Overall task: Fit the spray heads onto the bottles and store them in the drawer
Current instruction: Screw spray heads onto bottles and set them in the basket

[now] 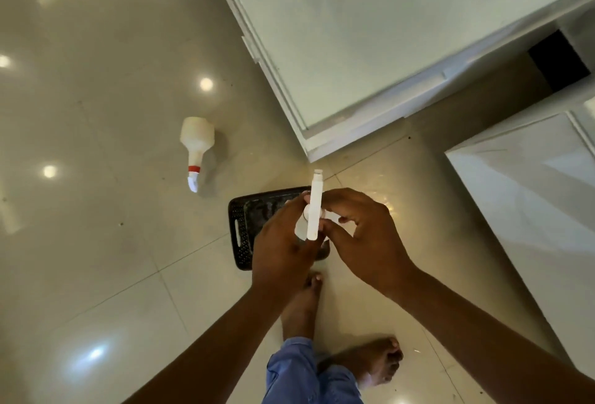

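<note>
Hands meet at the frame's centre in the head view, above a dark perforated tray (240,236) on the tiled floor (106,258). The left hand (280,249) wraps a bottle that is mostly hidden; its grip is closed around it. The right hand (363,242) pinches the base of a white spray head (315,207). Fitting looks under way; the next move likely calls for twisting the collar tight. A second bottle (195,143), head already on, lies on the floor at centre left. The open white drawer (309,143) fills the upper right.
</note>
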